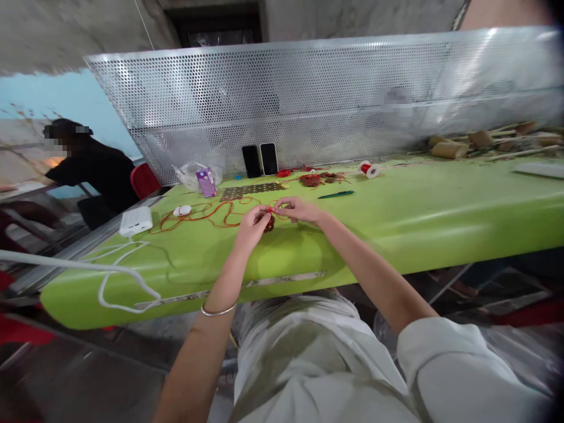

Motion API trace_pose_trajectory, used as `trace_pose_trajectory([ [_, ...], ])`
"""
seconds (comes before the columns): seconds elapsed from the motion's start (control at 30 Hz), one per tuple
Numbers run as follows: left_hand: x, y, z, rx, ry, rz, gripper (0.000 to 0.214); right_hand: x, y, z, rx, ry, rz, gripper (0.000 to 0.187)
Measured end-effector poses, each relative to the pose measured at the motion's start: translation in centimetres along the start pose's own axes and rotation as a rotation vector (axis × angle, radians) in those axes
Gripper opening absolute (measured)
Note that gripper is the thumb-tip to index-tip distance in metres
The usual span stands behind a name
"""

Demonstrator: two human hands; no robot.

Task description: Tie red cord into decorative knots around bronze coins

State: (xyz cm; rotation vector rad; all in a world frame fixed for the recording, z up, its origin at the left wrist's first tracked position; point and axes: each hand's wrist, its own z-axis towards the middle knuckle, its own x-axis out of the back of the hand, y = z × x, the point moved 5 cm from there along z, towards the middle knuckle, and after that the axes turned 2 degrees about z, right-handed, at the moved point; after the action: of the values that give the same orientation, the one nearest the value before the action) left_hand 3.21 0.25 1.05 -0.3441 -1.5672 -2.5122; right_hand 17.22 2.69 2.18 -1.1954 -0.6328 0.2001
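Above the green table, my left hand pinches a red cord between thumb and fingers. Close beside it on the right, my right hand is closed on the same cord, and a thin loop shows around its fingers. A small dark red beaded or knotted piece hangs just under my left fingertips; its exact make is too small to tell. Long orange-red cord trails in loose curves across the table to the left of my hands.
Behind my hands lie a green pen, a red thread spool, a heap of red and dark cords and rows of coins. Two phones lean on the perforated metal panel. A white box with cable stands left. A person sits far left.
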Motion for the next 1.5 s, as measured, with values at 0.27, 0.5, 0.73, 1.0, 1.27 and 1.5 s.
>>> trace_pose_trajectory([
  [0.27,-0.17,0.48,-0.22,-0.013,-0.023,-0.010,0.013,0.57,-0.03,0.08,0.030,0.074,0.072,0.008],
  [0.5,-0.20,0.44,-0.25,-0.039,-0.024,-0.004,0.014,0.38,-0.35,-0.20,0.033,0.065,0.091,0.007],
  [0.73,-0.41,-0.11,-0.12,-0.047,-0.069,0.005,0.016,0.33,-0.44,-0.36,0.019,0.041,0.109,0.006],
  [1.0,-0.41,-0.22,-0.16,-0.060,-0.074,0.050,0.017,-0.24,0.37,-0.07,-0.034,-0.034,0.077,0.026],
  [1.27,-0.53,0.34,-0.43,-0.066,-0.081,0.099,0.016,-0.27,0.14,-0.47,-0.005,-0.096,0.026,0.025],
  [1.5,-0.40,0.40,-0.54,-0.068,-0.076,0.134,0.016,-0.31,0.46,-0.08,0.020,-0.088,0.037,0.022],
])
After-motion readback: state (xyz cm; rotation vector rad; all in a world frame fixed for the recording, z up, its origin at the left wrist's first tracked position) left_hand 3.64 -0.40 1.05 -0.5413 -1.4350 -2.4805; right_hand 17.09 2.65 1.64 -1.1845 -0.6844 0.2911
